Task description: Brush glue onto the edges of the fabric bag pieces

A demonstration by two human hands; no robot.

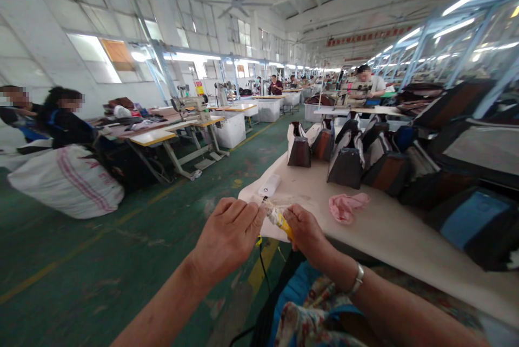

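Observation:
My right hand (306,228) is closed around a yellow-handled tool (285,225) whose front part looks whitish and wrapped or crusted. Its dark tip points up and left, toward the fingers of my left hand (229,236). Those left fingers are curled together at the tip; what they pinch, if anything, is hidden. Just beyond the tip, a small white box-like object (270,185) lies on the corner of the pale table (300,185). Beneath my left hand hangs a black cord (264,268) with a yellow piece at its top.
A crumpled pink cloth (346,207) lies on the table to the right. Several dark bags, one a grey bag (346,166), stand behind it. Left across the green floor (154,244) are a stuffed white sack (67,182), sewing machines and seated people. Another person (371,85) works further back.

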